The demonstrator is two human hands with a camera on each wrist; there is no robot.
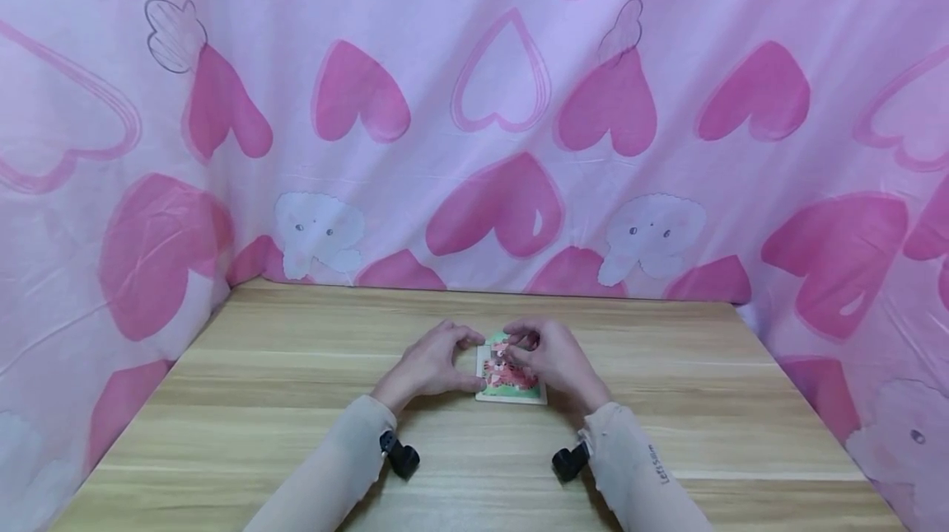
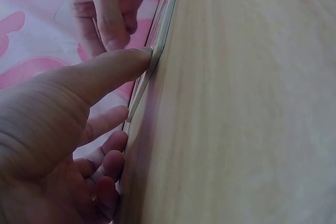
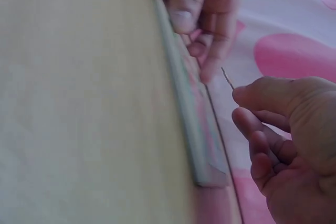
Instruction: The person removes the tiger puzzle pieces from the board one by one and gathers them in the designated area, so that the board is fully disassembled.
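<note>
Your landmark is the small picture board [image 1: 511,394], which lies flat on the wood-grain table [image 1: 356,326] between your hands and shows a reddish-pink animal [image 1: 510,375] on green inside a pale rim. At the board's left side, your left hand [image 1: 430,361] stands wide, its thumb touching the edge near the closest corner and its index finger reaching toward the far corner, with the other fingers loosely bent outside the board. Over the board's upper right part, your right hand [image 1: 554,357] is narrow, pinching a thin piece [image 3: 227,78] between thumb and index finger. That piece shows edge-on in the right wrist view, above the board and apart from it; you cannot tell what is printed on it. Nearer to you than the board, a small black camera [image 1: 400,458] sits at your left sleeve [image 1: 326,458] and another at your right sleeve [image 1: 638,458]. Beyond the board and the table's far edge hangs a pink cloth [image 1: 400,178] printed with hearts.
</note>
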